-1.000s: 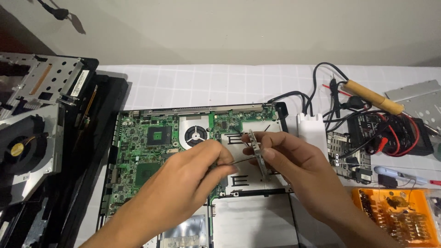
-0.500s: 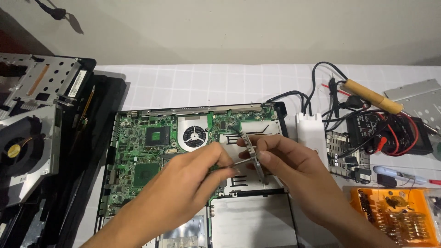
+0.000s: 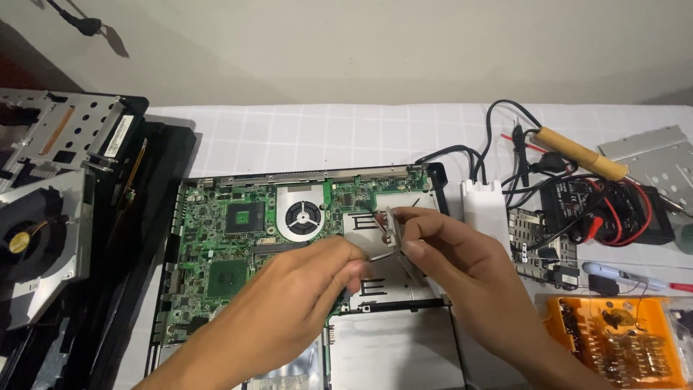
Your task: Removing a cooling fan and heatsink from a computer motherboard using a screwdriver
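A: Opened laptop (image 3: 303,274) lies near the table's (image 3: 346,130) front edge, its green board (image 3: 224,253) and round fan (image 3: 302,215) bare, silver shields covering the right half. What stage is this?

B: Teardown looks well along, by my reading. The cover is off, a stripped chassis with a second fan (image 3: 29,242) sits at the left edge, and a plate (image 3: 653,155) lies at the right. The board itself is not yet out of its shell, so lifting it remains.

A: And at the right edge?

B: A soldering iron (image 3: 581,153) across a black power block (image 3: 603,206) with red leads; an orange bit case (image 3: 621,343) at the front right corner.

A: The hands?

B: Both meet over the laptop's middle, just right of the fan. Right hand (image 3: 462,267) is closed in a pinch, thumb and forefinger gripping a small metal bracket (image 3: 393,230) held upright above the shield. Left hand (image 3: 289,303) is curled nearly closed, fingertips on a thin metal piece (image 3: 379,254) that reaches the bracket's lower end. Whether that piece is a tool or part of the bracket, I cannot tell.
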